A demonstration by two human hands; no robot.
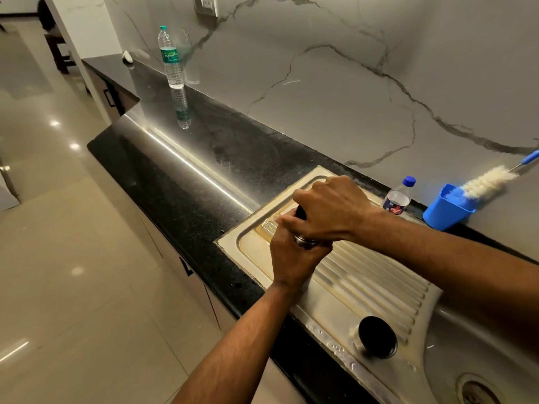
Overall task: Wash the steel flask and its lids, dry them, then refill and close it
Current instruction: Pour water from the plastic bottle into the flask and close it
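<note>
1. My right hand [329, 208] is curled down over the top of the steel flask [304, 242], fingers wrapped round a black inner lid [300, 212] of which only a sliver shows at my fingertips.
2. My left hand [294, 258] grips the flask's body from the near side. The flask stands upright on the ribbed steel draining board [379, 275], near its left end.
3. I judge I am turning that inner lid on the neck. Whether I am opening or closing it I cannot tell from here; no water or cloth gives it away.
4. The round black-topped outer lid [376, 336] sits apart on the draining board, nearer and to the right, by the edge of the sink bowl [466, 345].
5. Next move, as I read it: hold the body firm, twist with the right wrist, keep the flask upright so it does not slide on the ribs.
6. Further right, at the wall, stand a small blue-capped plastic bottle [398, 196] and a blue plastic cup [446, 207] holding a white bristle bottle brush [487, 180].
7. Far left on the black granite counter [175, 176] stands a tall clear water bottle with a green cap [170, 58].
8. Hidden: nearly all the flask, behind my hands. The sink drain is cut off at the lower right.
</note>
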